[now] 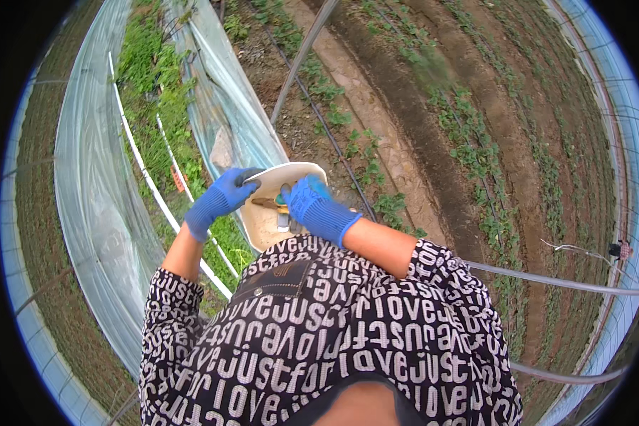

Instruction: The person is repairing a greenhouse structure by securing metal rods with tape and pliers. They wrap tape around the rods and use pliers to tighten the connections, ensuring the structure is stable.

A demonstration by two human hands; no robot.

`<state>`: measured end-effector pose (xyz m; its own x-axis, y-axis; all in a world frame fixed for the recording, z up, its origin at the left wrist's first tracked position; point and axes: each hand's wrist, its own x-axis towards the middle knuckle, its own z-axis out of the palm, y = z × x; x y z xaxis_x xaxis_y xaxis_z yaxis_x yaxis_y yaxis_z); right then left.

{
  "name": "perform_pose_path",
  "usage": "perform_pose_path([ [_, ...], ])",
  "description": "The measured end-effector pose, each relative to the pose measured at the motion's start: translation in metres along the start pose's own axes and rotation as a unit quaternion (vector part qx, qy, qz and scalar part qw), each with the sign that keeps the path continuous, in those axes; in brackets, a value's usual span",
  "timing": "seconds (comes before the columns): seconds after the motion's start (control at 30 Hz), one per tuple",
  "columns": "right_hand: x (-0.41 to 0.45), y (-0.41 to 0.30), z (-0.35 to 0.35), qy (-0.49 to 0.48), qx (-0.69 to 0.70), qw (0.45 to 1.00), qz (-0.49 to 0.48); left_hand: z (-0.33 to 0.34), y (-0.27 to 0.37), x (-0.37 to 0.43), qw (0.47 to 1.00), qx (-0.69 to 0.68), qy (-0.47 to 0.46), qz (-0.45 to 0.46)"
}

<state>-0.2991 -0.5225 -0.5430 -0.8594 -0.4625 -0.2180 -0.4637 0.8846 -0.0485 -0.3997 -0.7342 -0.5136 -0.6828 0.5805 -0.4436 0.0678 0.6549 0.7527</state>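
Note:
In front of my waist is a white plastic container (258,232), its mouth tilted towards me. My left hand (228,193), in a blue knit glove with dark fingertips, grips its rim on the left side. My right hand (310,199), gloved alike, reaches into the container with the fingers curled. Beside its thumb lie a brown, worn blade-like tool (265,203), a yellow part (283,210) and a small silver and white piece (283,222). A bit of teal shows at the right fingers. Whether those fingers hold anything is hidden by the glove.
Clear plastic sheeting (93,160) and white rods (133,141) flank a bed of leafy green plants (157,64) on the left. Ahead, a grey metal pipe (301,58) slants over a black drip hose (327,128). Crop rows (468,144) fill the right, beside a dirt path (386,133).

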Motion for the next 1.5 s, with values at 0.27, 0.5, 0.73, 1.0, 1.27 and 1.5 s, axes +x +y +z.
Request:
perform_pose_path([
  [0.27, 0.01, -0.022, -0.006, 0.286, 0.152, 0.938, -0.124, -0.04, -0.072, 0.006, 0.995, -0.022, -0.092, 0.011],
  [0.5, -0.18, -0.004, -0.049, 0.254, 0.82, 0.513, 0.017, -0.041, 0.121, 0.071, 0.952, -0.041, -0.164, 0.255],
  [0.73, -0.321, -0.02, -0.087, 0.514, 0.824, 0.239, -0.013, 0.091, 0.444, 0.034, 0.639, 0.176, -0.114, 0.74],
  [1.0, -0.519, -0.055, -0.218, 0.65, 0.496, 0.448, 0.36, 0.282, 0.744, -0.074, 0.28, 0.121, 0.171, 0.937],
  [1.27, -0.702, -0.039, -0.297, 0.348, -0.408, 0.407, 0.739, 0.351, 0.885, -0.129, 0.44, 0.276, 0.074, 0.851],
  [1.5, -0.786, -0.001, -0.351, 0.054, -0.583, 0.201, 0.786, 0.372, 0.896, -0.135, 0.442, 0.246, 0.014, 0.863],
])
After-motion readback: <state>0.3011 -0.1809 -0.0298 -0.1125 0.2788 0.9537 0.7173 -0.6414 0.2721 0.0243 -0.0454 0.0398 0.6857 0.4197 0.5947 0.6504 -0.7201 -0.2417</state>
